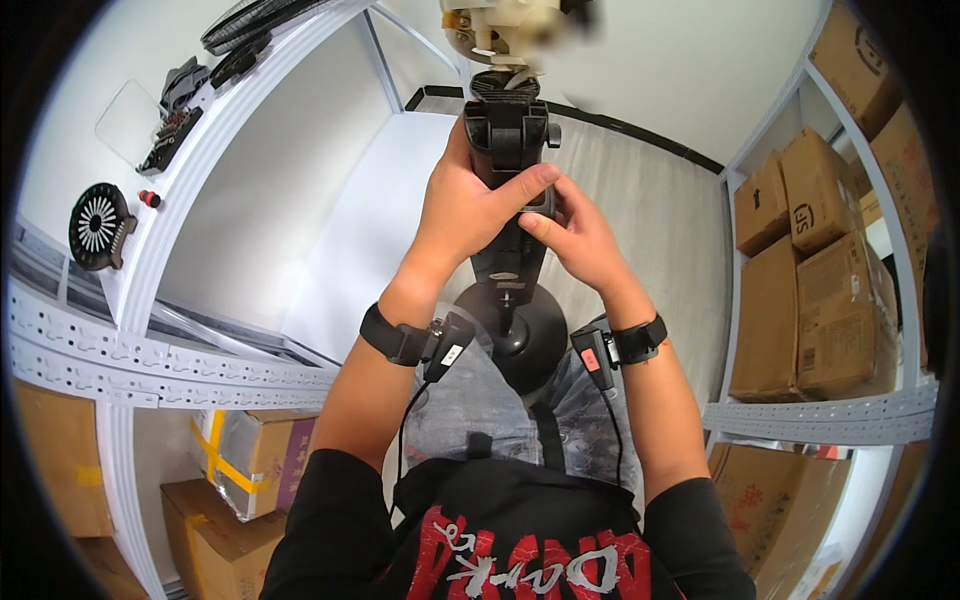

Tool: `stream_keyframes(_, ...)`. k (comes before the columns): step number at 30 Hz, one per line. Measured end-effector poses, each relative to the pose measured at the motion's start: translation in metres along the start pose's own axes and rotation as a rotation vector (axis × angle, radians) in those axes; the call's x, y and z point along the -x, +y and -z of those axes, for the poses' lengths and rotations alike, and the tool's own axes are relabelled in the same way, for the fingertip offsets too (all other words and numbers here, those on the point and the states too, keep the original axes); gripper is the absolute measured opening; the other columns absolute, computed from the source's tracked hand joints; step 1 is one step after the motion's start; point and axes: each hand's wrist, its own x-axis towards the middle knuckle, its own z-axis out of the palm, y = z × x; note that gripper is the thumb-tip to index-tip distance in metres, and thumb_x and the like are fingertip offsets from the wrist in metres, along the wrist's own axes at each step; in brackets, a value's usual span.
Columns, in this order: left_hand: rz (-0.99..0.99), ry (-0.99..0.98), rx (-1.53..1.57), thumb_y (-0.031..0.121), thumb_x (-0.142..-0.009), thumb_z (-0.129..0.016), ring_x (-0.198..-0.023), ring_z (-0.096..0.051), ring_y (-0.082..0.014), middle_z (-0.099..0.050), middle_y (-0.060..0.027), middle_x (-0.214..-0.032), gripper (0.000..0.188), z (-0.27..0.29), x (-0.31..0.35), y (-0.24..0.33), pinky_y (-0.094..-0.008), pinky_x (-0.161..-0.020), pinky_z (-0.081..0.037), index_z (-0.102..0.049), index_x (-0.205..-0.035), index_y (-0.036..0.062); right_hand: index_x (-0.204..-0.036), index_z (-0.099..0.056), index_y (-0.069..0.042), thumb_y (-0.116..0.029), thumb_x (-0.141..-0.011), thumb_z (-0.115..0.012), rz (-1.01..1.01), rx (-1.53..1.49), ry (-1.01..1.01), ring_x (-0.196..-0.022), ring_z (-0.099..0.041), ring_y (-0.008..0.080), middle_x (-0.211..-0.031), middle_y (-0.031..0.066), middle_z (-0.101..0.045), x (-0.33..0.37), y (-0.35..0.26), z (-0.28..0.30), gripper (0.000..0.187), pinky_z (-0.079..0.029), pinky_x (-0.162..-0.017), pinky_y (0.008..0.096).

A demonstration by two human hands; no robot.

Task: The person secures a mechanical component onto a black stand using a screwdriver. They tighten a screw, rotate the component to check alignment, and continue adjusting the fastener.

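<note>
In front of me stands a pedestal fan's black control housing [506, 135], upright on its column above a round black base [535, 345]. My left hand [462, 208] wraps the housing from the left, thumb across its front. From the right, my right hand [585, 245] grips the same part, its thumb close below the left thumb. Some of the fingers are hidden behind the housing. Above it, the fan's bare motor head [490, 25] shows cream plastic and metal parts, partly blurred and cut off by the upper edge.
On the white shelf [190, 190] at left lie a round slotted black cover [98, 226], a small red-and-black piece [149, 199], a tool bit case [172, 140] and a black fan guard [260, 22]. Cardboard boxes [765, 310] fill the right rack; more boxes [225, 540] sit at lower left.
</note>
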Motion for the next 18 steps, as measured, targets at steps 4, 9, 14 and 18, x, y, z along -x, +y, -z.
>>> stream_keyframes(4,-0.006,0.018,0.011,0.029,-0.079,-0.085,-0.089,-0.065,-0.0134,-0.067,-0.0057,-0.101,0.059,-0.003,-0.002,-0.001,-0.0290,-0.082,-0.053,-0.053,-0.120,0.0010,-0.134,-0.051,-0.003,-0.027,-0.087,-0.077,-0.017,-0.022,-0.003,-0.113,-0.058,0.0175,-0.121,0.0070,-0.062,-0.001,-0.002,0.001,0.059,-0.045,-0.101,0.0361)
stream_keyframes(9,0.001,0.035,0.064,0.027,-0.078,-0.086,-0.088,-0.065,-0.0131,-0.067,-0.0064,-0.100,0.058,-0.010,-0.001,0.001,-0.0281,-0.081,-0.053,-0.054,-0.118,-0.0002,-0.134,-0.051,-0.003,-0.026,-0.087,-0.078,0.010,-0.037,0.023,-0.112,-0.058,0.0172,-0.121,0.0063,-0.062,0.001,0.004,0.002,0.058,-0.045,-0.100,0.0360)
stream_keyframes(14,-0.014,0.080,0.022,0.028,-0.077,-0.087,-0.087,-0.065,-0.0133,-0.069,-0.0066,-0.097,0.058,-0.009,-0.001,-0.005,-0.0280,-0.081,-0.053,-0.055,-0.116,-0.0002,-0.131,-0.054,-0.004,-0.024,-0.086,-0.078,0.035,-0.023,0.026,-0.111,-0.059,0.0167,-0.118,0.0054,-0.062,-0.001,0.005,0.002,0.055,-0.047,-0.097,0.0367)
stream_keyframes(18,-0.052,0.097,0.036,0.027,-0.076,-0.087,-0.086,-0.066,-0.0137,-0.070,-0.0063,-0.096,0.052,-0.010,-0.001,-0.009,-0.0287,-0.079,-0.053,-0.059,-0.111,0.0010,-0.128,-0.055,-0.003,-0.026,-0.085,-0.079,0.054,0.027,0.056,-0.108,-0.060,0.0164,-0.115,0.0058,-0.064,0.001,-0.001,-0.001,0.055,-0.048,-0.094,0.0361)
